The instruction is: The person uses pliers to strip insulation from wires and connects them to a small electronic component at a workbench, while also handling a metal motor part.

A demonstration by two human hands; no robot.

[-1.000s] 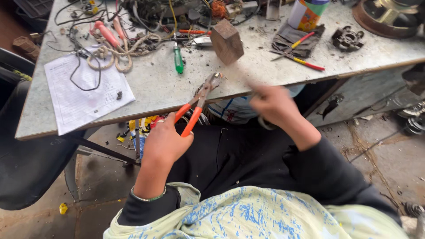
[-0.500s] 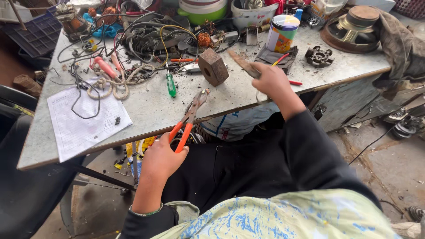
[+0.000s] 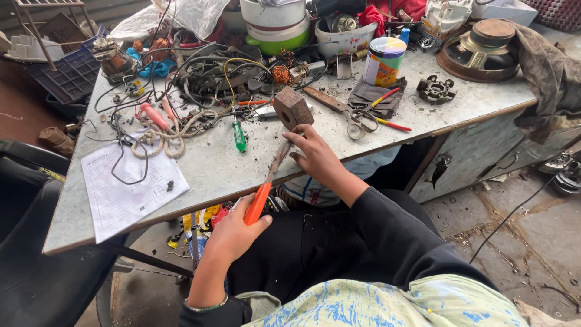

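A person seated at a cluttered grey workbench (image 3: 206,163) is now gripping orange-handled pliers (image 3: 266,181) with both hands, where half a second earlier the right hand was up on the bench near the scissors; the handles, spread apart before, are now closed together, and the rusty metal block (image 3: 292,108) has shifted from lying on the bench to sitting at the tip of the tool. At far left, a printed sheet of paper (image 3: 124,191) is lying near the bench edge with a black wire looping over it, beside a coil of pale rope (image 3: 163,136) and a green-handled screwdriver (image 3: 239,134). The left hand (image 3: 233,233) is curling tightly around the orange grips just below the bench edge, while the right hand (image 3: 318,158) is wrapping closed around the upper shaft of the tool, right under the block. The pliers are running on a long diagonal, handles low toward the person's lap, nose pointing up and away to the right over the bench; whether the nose is actually clamping the block cannot be told. Further back, a white and green stack of bowls (image 3: 275,24) is standing among tangled wires, and a white bowl (image 3: 345,36) is holding small metal parts. Scissors (image 3: 357,124) are lying to the right, near a colourful tin (image 3: 384,60) with a white lid and a rusty speaker (image 3: 481,51).
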